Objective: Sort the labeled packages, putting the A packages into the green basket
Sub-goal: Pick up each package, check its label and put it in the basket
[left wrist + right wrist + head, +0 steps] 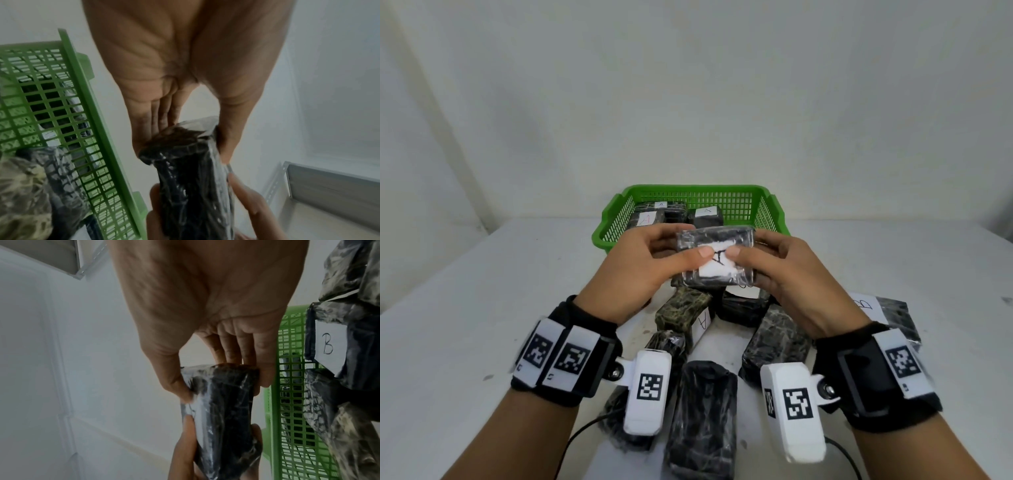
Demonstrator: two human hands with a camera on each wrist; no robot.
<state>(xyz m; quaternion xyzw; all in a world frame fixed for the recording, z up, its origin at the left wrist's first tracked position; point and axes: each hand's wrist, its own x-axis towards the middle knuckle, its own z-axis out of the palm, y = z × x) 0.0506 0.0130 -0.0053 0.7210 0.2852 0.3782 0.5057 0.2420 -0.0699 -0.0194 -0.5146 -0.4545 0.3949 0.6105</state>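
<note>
At the centre of the frame the right hand (207,318) pinches the near end of a dark plastic-wrapped package (224,410), thumb on its pale face, fingers behind. The left hand (185,451) holds its far end, lower centre. At right stands the green basket (292,402); a package labelled B (329,345) and what look like further mottled packages fill the right edge.
</note>
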